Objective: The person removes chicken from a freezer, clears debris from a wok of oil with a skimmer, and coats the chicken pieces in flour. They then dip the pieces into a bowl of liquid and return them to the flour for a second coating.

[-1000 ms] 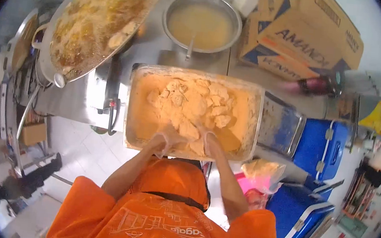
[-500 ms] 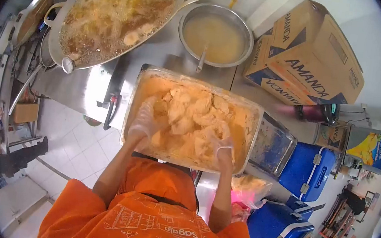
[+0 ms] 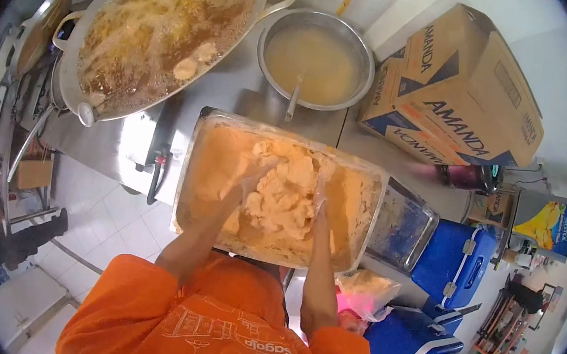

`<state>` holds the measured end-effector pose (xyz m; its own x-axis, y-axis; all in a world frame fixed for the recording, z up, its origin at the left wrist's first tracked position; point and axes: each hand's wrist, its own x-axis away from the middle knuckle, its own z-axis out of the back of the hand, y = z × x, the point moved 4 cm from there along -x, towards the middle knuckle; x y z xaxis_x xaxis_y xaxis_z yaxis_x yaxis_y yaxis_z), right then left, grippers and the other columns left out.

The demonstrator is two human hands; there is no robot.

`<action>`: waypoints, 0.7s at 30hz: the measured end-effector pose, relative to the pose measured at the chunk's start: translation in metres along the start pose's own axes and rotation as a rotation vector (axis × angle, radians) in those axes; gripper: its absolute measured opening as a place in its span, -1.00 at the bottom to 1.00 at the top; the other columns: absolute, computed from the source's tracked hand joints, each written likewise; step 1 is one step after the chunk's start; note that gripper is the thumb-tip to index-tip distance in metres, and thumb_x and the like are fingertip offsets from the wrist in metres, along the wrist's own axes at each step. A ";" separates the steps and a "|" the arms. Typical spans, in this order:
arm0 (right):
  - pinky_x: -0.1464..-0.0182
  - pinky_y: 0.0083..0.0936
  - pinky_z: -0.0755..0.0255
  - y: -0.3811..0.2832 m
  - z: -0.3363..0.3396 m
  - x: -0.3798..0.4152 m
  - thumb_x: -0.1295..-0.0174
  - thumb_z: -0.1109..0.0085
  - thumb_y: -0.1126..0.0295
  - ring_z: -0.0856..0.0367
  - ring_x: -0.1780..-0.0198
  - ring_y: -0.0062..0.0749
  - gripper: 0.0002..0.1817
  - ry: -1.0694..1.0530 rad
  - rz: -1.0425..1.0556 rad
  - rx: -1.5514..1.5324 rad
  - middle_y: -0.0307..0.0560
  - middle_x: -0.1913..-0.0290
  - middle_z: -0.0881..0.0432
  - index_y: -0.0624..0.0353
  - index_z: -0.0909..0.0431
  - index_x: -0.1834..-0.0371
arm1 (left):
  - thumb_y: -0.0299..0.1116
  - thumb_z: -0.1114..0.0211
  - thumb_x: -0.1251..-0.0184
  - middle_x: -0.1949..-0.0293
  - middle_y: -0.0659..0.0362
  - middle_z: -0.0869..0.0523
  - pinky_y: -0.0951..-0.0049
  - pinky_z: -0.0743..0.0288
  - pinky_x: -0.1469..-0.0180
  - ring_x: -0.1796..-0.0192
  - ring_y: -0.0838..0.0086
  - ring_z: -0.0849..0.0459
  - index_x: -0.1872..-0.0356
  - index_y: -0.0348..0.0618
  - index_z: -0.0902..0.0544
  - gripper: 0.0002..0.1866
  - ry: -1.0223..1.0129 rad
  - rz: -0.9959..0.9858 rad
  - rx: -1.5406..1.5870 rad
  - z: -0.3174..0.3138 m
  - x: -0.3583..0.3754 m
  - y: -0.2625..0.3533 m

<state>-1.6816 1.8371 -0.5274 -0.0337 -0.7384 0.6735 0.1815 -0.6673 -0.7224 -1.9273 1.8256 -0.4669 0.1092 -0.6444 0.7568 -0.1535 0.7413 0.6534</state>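
Note:
A rectangular clear tub (image 3: 187, 197) holds orange-tinted flour and a heap of flour-coated chicken pieces (image 3: 286, 188). My left hand (image 3: 253, 179), in a thin clear glove, lies against the left side of the heap with its fingers stretched along it. On the opposite side my right hand (image 3: 322, 190), gloved too, rests flat against the pieces, its fingertips partly covered in flour. The heap sits between both palms, and neither hand is closed round a single piece.
A wide pan of bubbling oil (image 3: 168, 24) with pieces frying stands at upper left. Behind the tub is a metal bowl of cloudy liquid (image 3: 317, 62) with a utensil in it. A cardboard box (image 3: 457, 92), another clear tub (image 3: 401, 222) and blue coolers (image 3: 452, 263) are on the right.
Both hands have moved inward from the tub's sides to the heap. The chicken pieces are pushed closer together and carry more flour. My view has shifted slightly.

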 end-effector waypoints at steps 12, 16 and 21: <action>-0.20 -0.32 -0.35 0.052 0.091 0.016 -0.38 0.03 -0.19 -0.48 -0.21 -0.16 -0.18 -0.014 -0.356 0.777 0.01 -0.33 -0.45 0.19 -0.17 -0.50 | 0.20 -0.26 -0.29 -0.36 -0.07 -0.42 0.00 -0.30 -0.38 -0.29 -0.03 -0.49 -0.43 -0.13 -0.33 -0.17 -0.011 -0.050 -0.584 0.044 0.008 -0.016; -0.16 -0.30 -0.38 -0.020 0.082 0.011 -0.39 0.06 -0.21 -0.49 -0.19 -0.14 -0.16 0.147 -0.606 0.629 0.03 -0.34 -0.43 0.24 -0.16 -0.50 | 0.13 -0.26 -0.31 -0.20 -0.03 -0.57 0.07 -0.45 -0.27 -0.11 0.06 -0.63 -0.23 -0.24 -0.53 -0.32 0.054 -0.108 -0.147 0.044 -0.009 0.030; -0.17 -0.30 -0.39 -0.023 0.050 -0.019 -0.37 0.02 -0.17 -0.44 -0.24 -0.12 -0.17 0.172 -0.172 -0.011 0.08 -0.38 -0.37 0.28 -0.17 -0.48 | 0.05 -0.32 -0.32 0.20 0.12 -0.70 0.36 -0.55 0.13 0.19 0.43 -0.64 -0.04 -0.24 -0.64 -0.46 -0.237 -0.556 0.302 0.021 -0.075 0.004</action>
<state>-1.6357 1.8714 -0.5162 -0.2308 -0.6189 0.7508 0.1483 -0.7850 -0.6015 -1.9573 1.8730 -0.5219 0.0385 -0.9642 0.2624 -0.4086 0.2245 0.8847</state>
